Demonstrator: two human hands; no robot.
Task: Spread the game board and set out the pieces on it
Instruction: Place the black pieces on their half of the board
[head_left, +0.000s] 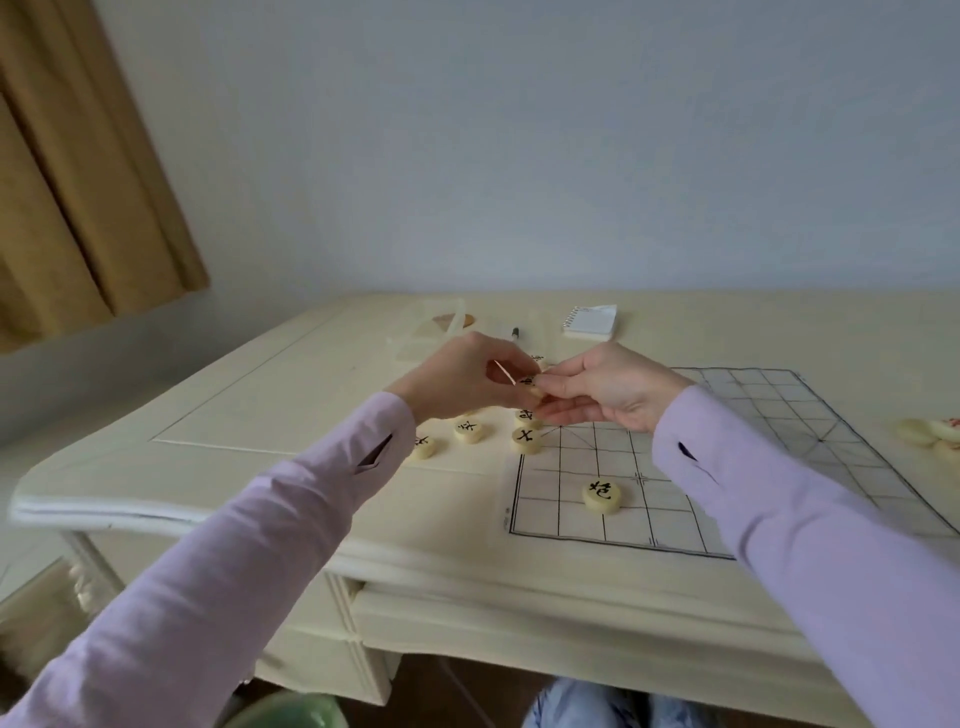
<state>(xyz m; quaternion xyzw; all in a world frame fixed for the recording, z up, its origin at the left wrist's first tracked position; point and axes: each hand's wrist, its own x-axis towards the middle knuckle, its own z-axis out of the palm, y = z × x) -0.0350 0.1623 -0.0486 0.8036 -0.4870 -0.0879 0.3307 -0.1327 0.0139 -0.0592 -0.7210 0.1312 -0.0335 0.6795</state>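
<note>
The left hand and right hand together pinch one black-marked piece above the spread board. Behind them, a clear box on the tabletop holds something tan, too blurred to identify.

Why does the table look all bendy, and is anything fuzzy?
In the head view the wide-angle lens bends the table edge and the game board lines; the table's near left corner is smeared; the light is soft and even, with faint shadows under the pieces and no glare.
</note>
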